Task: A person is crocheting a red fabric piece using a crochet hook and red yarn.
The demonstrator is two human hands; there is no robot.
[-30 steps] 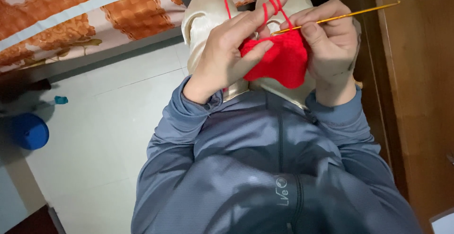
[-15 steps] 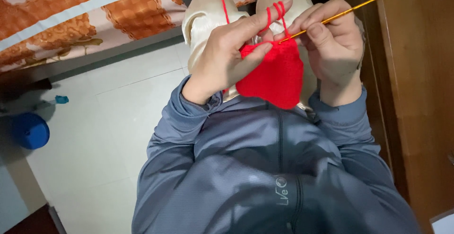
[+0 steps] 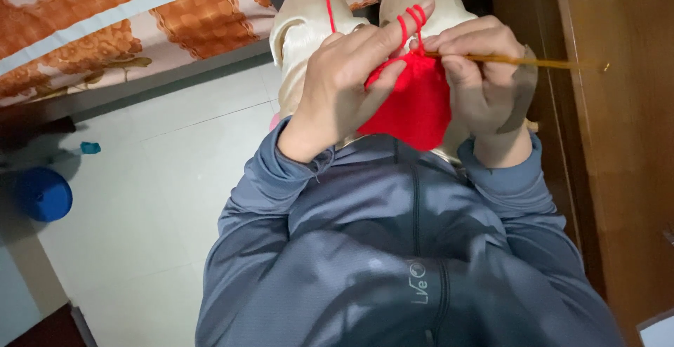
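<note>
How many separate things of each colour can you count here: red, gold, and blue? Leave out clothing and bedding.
Red: 2, the crocheted piece and the yarn strand looped over the left hand.
Gold: 1, the crochet hook in the right hand.
Blue: 2, the round tub and the small scrap.
Total: 5

The crochet piece sits between both hands, hook pointing right.

The hands cover the upper part of the red knit and the hook's working end. Above the knit, the yarn runs off the top edge. Right of it, the hook's far tip blurs into the wood.
</note>
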